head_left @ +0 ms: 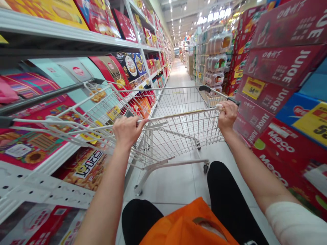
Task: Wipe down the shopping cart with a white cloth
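A wire shopping cart stands crosswise in front of me, its grey handle bar to the left by the shelf. My left hand is closed around the near top rim of the cart, thumb lying along the rail. Near the black corner cap at the right end, my right hand grips the same rim. The floor shows through the basket's mesh. Below, the cart's casters rest on the floor. An orange garment or bag lies across my lap, between my black-clad knees.
Shelves of boxed snacks line the left side, close to the cart's handle. Stacked red juice cartons and red Meco boxes rise close on the right. Farther along stand wrapped bottle packs. A tiled aisle runs ahead.
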A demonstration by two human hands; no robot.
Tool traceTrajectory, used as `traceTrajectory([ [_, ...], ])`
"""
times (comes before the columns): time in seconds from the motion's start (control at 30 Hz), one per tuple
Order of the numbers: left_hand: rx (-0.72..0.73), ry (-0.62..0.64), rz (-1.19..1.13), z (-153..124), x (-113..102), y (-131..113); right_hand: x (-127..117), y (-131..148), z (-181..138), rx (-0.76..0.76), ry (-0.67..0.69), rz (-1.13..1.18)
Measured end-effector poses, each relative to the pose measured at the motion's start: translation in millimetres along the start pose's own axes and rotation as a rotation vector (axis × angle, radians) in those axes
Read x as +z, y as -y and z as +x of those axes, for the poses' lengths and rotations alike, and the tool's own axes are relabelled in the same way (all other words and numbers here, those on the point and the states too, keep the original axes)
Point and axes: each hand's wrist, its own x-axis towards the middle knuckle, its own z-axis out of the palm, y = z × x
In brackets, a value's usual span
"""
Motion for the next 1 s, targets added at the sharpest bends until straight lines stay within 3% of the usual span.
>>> traceTrajectory([
  [0.13, -0.015, -0.044, -0.020, 3, 7, -13, 28, 36, -6, 0.091, -0.131, 0.021],
  [0.27, -0.010, -0.046, 0.038, 6, 11, -21, 55, 103, -17, 0.031, -0.077, 0.071],
  [0.4, 0.011, -0.047, 0.060, 6, 10, -26, 64, 155, -21, -0.005, 0.046, 0.127],
  [0.5, 0.013, -0.046, 0.074, 4, 6, -28, 57, 153, -15, -0.113, 0.131, 0.185],
  [0.6, 0.019, -0.055, 0.062, 2, 4, -30, 45, 117, -5, -0.206, 0.182, 0.166],
  [0.73, 0.015, -0.061, 0.045, -1, 2, -32, 32, 62, 6, -0.129, 0.081, 0.069],
  [0.8, 0.009, -0.057, 0.048, -2, 2, -33, 31, 51, 7, -0.079, 0.027, 0.046],
  [0.9, 0.004, -0.068, 0.060, -2, 2, -37, 43, 71, 1, 0.030, -0.110, 0.005],
  [1.0, -0.011, -0.094, 0.070, -2, 2, -40, 62, 132, -15, 0.072, -0.167, 0.007],
])
